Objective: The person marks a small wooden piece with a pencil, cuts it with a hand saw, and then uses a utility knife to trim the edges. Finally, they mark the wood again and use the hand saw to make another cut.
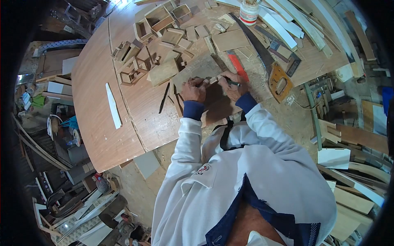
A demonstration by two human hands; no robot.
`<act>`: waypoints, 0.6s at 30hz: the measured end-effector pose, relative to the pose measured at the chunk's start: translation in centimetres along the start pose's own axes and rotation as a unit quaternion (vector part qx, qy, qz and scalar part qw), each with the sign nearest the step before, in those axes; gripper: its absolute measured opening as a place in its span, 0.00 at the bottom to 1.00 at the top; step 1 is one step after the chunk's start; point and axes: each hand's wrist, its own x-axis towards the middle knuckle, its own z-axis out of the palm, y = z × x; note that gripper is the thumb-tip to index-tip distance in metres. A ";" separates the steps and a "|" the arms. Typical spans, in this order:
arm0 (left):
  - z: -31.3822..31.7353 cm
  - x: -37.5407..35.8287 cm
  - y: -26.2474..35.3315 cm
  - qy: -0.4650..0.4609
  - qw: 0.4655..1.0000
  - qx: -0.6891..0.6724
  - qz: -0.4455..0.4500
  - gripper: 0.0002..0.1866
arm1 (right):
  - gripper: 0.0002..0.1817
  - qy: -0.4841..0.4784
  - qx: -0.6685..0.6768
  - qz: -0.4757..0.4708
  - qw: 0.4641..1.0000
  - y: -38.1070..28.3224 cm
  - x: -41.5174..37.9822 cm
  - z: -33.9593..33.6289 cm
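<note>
Centre frame: left hand (193, 89) clamps small wood piece (213, 79), right hand (233, 85) grips dark pen (232, 83); piece may slip, smearing the mark.

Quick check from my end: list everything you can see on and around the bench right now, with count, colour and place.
Workbench: one, brown wood, centre-left.
Small wooden boxes and offcuts: many, pale wood, far part of bench.
Handsaw: one, dark blade, wooden handle, right of hands.
Red strip: one, just beyond right hand.
Jar: one, white with red label, far edge.
White strip: one, left on bench.
Small wood piece: one, pale, between the hands.
Pencil-like tool: one, dark, in right hand.
Left hand: on the small piece.
Right hand: gripping the tool.
</note>
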 end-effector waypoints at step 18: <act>-0.2 -1.5 -0.3 0.030 0.993 0.058 0.099 0.13 | 0.12 -0.018 -0.086 -0.116 0.989 2.2 1.1 -0.2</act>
